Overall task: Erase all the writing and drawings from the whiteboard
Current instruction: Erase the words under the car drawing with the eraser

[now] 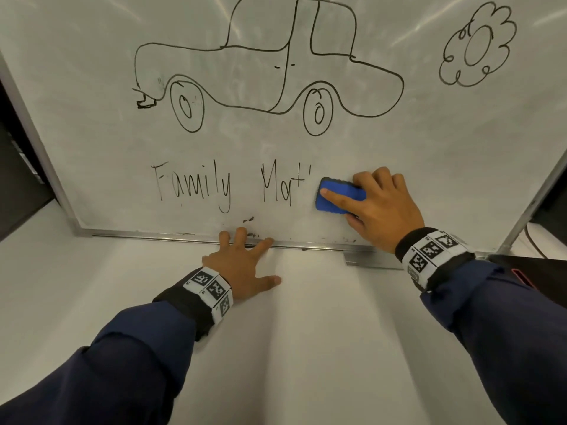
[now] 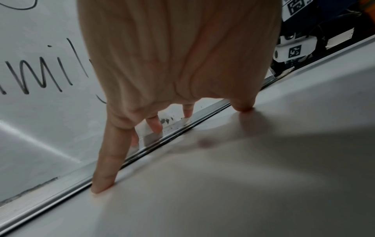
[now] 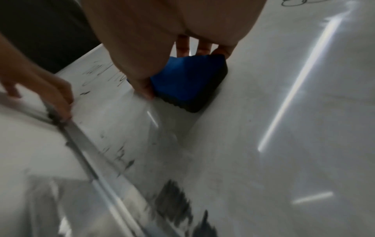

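Note:
A whiteboard (image 1: 399,142) stands propped on a white table. It bears a drawn car (image 1: 264,65), a flower (image 1: 478,46) at upper right and the words "Family Mat" (image 1: 227,187). My right hand (image 1: 380,204) grips a blue eraser (image 1: 339,196) (image 3: 188,80) flat against the board, just right of the writing, thumb lying across its back. My left hand (image 1: 242,262) (image 2: 162,64) rests spread on the table, its fingertips (image 2: 103,182) against the board's lower frame (image 1: 153,234).
Black marker smudges (image 1: 250,220) sit near the board's bottom edge. A metal bracket (image 1: 368,259) juts out below the frame at right. Dark equipment (image 1: 18,167) stands behind the board's left side. A dark object (image 1: 527,268) lies by my right sleeve.

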{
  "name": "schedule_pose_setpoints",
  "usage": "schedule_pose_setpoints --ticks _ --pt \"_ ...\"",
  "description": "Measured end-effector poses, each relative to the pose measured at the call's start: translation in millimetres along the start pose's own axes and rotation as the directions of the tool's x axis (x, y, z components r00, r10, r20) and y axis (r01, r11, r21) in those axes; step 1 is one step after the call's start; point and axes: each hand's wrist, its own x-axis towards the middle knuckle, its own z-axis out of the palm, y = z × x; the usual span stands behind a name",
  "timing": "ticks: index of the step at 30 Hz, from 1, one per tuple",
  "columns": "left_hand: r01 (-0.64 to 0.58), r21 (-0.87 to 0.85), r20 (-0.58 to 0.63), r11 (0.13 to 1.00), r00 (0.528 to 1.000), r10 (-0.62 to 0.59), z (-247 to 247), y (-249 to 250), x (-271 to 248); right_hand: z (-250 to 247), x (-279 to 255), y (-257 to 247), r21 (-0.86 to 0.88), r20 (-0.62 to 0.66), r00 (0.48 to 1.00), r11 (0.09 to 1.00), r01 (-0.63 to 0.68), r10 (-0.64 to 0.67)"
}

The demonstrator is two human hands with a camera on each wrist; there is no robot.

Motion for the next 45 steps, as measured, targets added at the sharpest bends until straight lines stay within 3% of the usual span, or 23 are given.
schedule_pose_setpoints --ticks 4,8,12,17,22,27,33,38,41,45 --pt "0.0 -0.01 -0.001 1.0 1.0 0.0 2 -2 1 1 4 -7 0.019 -0.032 0.998 0.998 -0.055 0.055" --pt "0.003 -0.027 0.011 1.0 1.0 -0.003 1 -1 1 2 -9 1 0.025 -0.022 1.0 1.0 0.001 0.0" --pt "0.0 -0.022 0.014 1.0 1.0 0.0 -1 0 -1 -5 6 7 0.017 -0.062 0.994 0.996 -0.086 0.087" --pt "0.002 -0.025 0.02 1.0 1.0 -0.002 -5 2 -4 6 7 -15 0.057 -0.008 0.998 0.997 0.059 -0.059" --pt "0.002 -0.033 0.015 0.999 1.0 -0.002 -6 3 -6 -9 29 -7 0.077 -0.072 0.99 0.99 -0.12 0.125" --pt "0.002 -0.024 0.024 1.0 1.0 -0.001 -6 3 -7 1 27 -26 0.094 -0.048 0.999 0.996 0.01 -0.005" --pt "-0.01 0.016 0.019 1.0 1.0 0.009 -4 4 -9 -9 40 -19 0.105 -0.112 0.984 0.986 -0.126 0.137" --pt "-0.048 0.114 0.031 0.992 0.999 0.045 2 -1 -15 3 27 -32 0.08 -0.033 0.999 0.996 0.036 -0.033" --pt "-0.062 0.111 0.037 0.992 0.998 0.058 5 -3 -20 -5 37 -23 0.089 -0.084 0.996 0.996 -0.028 0.035" --pt "-0.117 0.135 -0.054 0.984 0.991 0.125 3 -1 -25 -2 49 -38 0.129 -0.09 0.991 0.988 -0.088 0.1"
